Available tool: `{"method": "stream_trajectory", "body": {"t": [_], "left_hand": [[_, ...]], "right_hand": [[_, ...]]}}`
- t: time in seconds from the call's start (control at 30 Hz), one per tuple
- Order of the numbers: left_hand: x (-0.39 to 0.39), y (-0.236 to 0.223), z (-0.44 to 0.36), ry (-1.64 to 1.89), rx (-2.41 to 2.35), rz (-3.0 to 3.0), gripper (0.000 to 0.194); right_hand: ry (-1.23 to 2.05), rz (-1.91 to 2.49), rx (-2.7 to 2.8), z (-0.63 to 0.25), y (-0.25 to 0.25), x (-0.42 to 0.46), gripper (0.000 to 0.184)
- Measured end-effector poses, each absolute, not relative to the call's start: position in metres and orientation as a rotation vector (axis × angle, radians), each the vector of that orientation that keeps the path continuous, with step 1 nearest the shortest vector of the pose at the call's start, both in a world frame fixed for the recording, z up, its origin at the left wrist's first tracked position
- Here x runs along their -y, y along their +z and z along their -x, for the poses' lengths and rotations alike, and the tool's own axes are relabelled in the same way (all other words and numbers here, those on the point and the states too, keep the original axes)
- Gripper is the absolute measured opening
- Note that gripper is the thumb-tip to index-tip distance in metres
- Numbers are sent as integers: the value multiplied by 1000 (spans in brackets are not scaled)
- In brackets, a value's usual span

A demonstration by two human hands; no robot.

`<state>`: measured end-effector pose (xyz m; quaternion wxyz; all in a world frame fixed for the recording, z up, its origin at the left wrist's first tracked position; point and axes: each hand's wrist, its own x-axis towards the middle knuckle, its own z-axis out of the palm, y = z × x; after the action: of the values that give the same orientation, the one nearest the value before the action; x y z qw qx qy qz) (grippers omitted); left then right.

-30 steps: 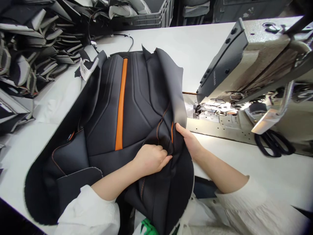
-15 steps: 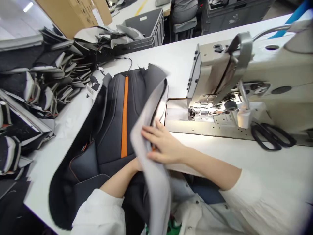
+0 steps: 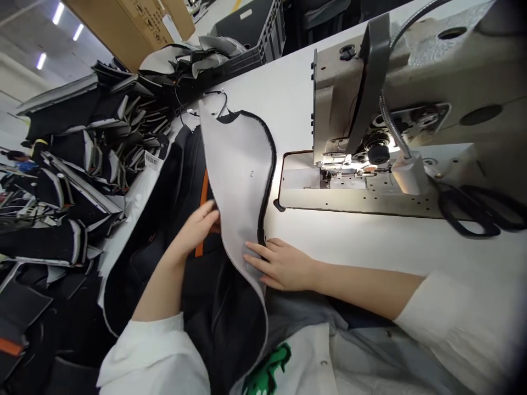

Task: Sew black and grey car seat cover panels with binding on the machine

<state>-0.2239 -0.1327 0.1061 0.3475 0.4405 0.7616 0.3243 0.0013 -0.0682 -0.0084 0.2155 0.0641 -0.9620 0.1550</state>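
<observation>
Two hands work at one black cover (image 3: 168,181) with one orange stripe (image 3: 203,189), on one white table (image 3: 292,88). The left hand (image 3: 196,227) curls at the single folded-over grey flap's (image 3: 234,164) edge; its grip is unclear. The right hand (image 3: 284,263) lies open on the flap, near one sewing machine (image 3: 354,109) and one pair of scissors (image 3: 473,211).
</observation>
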Motion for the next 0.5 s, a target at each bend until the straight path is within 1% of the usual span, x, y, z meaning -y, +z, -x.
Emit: {"method": "stream_trajectory", "body": {"t": [0.07,0.1,0.13,0.17,0.23,0.27,0.3,0.4,0.5], "left_hand": [[117,135,208,946,-2238,-1499,50],[107,146,196,920,-2320,-1652,48],[96,153,183,817,-2366,-1751,43],[83,155,171,619,-2386,-1786,37],[58,143,154,150,-2350,-1640,26],[46,131,150,14,-2318,-1499,26],[36,118,151,9,-2307,-1370,28],[25,86,169,226,-2209,-1162,30],[45,78,189,544,-2077,-1148,24]], "right_hand": [[410,-289,2637,9,-7,58,42],[386,-349,2612,14,-7,53,37],[350,-399,2583,18,-7,49,33],[306,-438,2554,21,-7,46,31],[222,-481,2514,22,-9,44,29],[195,-491,2511,20,-10,44,29],[186,-501,2516,17,-10,44,29],[259,-538,2529,6,-6,42,29],[450,-375,2411,0,1,33,31]]}}
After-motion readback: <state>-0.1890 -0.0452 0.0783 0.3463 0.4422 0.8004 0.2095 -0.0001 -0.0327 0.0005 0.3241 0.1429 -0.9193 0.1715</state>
